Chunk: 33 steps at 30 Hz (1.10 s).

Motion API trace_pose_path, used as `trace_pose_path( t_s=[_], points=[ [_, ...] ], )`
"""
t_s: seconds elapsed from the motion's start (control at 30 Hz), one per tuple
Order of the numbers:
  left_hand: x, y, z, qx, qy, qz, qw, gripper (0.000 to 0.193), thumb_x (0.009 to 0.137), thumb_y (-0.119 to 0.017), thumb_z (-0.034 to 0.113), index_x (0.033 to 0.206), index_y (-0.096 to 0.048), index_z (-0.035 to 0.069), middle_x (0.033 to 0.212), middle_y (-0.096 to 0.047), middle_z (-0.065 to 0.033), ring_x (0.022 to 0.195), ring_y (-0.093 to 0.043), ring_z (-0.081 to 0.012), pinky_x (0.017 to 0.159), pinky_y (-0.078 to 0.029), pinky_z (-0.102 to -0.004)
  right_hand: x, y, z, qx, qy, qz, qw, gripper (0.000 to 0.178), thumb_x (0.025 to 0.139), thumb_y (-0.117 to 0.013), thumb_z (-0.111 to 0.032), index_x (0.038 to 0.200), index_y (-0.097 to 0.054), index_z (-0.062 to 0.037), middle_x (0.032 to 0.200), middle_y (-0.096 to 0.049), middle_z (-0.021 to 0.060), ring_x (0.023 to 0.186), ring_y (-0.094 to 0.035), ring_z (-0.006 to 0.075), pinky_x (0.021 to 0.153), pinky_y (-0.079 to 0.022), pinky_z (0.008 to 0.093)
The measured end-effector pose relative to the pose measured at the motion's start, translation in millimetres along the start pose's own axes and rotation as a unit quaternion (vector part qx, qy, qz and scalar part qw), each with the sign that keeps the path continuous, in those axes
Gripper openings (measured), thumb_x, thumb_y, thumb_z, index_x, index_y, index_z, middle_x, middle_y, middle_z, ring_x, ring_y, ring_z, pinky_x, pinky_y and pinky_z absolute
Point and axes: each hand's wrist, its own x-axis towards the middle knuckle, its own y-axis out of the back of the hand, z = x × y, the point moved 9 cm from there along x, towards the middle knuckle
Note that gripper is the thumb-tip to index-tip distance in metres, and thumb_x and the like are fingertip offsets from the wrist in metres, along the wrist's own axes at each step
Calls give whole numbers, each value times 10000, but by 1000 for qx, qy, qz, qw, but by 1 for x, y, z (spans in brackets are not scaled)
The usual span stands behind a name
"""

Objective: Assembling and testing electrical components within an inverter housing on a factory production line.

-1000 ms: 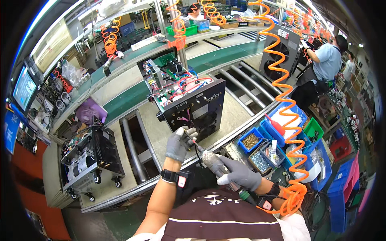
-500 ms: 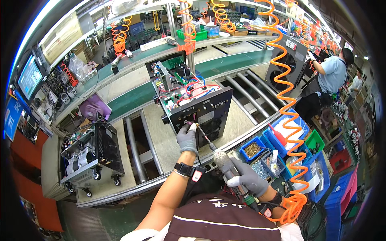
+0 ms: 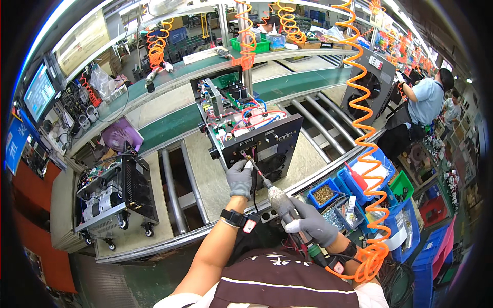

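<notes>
My right hand (image 3: 314,226), in a grey glove with bare-looking pale fingertips, is wrapped round a power screwdriver (image 3: 280,200) with an orange coiled hose at its rear. Its long bit (image 3: 261,173) points up and left to the black front panel (image 3: 288,138) of an open-topped machine. At the bit's tip, my gloved left hand (image 3: 239,180) has thumb and fingers pinched together close to the panel. Whatever small part they hold is too small to make out. Red and blue wires (image 3: 257,115) and green circuit boards (image 3: 226,81) fill the machine's open top.
A second open machine on casters (image 3: 115,197) stands at the left, beside metal rollers (image 3: 174,190). Blue bins, one with brass-coloured screws (image 3: 323,194), sit to the right. An orange coiled hose (image 3: 362,97) hangs beside them. Another person (image 3: 425,97) works at the far right.
The bit's tip has shifted slightly left across the panel, and my left fingers stay beside it. My right hand keeps its hold on the screwdriver. The whole view has moved a little.
</notes>
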Motion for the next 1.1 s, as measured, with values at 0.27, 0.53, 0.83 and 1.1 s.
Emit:
trace_pose_path(
  t_s=[0.27,0.53,0.83,1.1],
  points=[
    [5,-1,-4,63,11,-45,997,174,787,-665,139,847,-674,-24,699,-626,-21,626,-532,-82,576,-431,-237,2,-2,-7,-21,28,1,999,811,619,-704,-226,1318,-363,4,1023,-534,44,900,-498,131,797,-404,245],
    [5,3,-4,56,-12,-9,998,163,775,-685,139,828,-671,-14,699,-622,-24,615,-522,-79,563,-427,-227,8,-1,-7,-33,38,50,997,761,609,-685,-215,1274,-398,17,985,-525,35,880,-485,113,785,-392,233],
    [0,8,16,128,-30,24,991,212,757,-707,193,769,-658,-13,641,-615,-23,577,-507,-74,544,-424,-246,15,-3,-12,-24,57,58,996,742,618,-693,-186,1269,-408,26,1005,-530,42,899,-482,116,816,-386,242],
    [2,2,6,169,-12,8,986,283,759,-686,297,835,-667,25,715,-649,-140,610,-606,-196,587,-458,-307,16,-4,-8,-4,19,69,997,779,656,-691,-156,1338,-341,-15,951,-526,23,831,-496,100,740,-406,230]
  ],
)
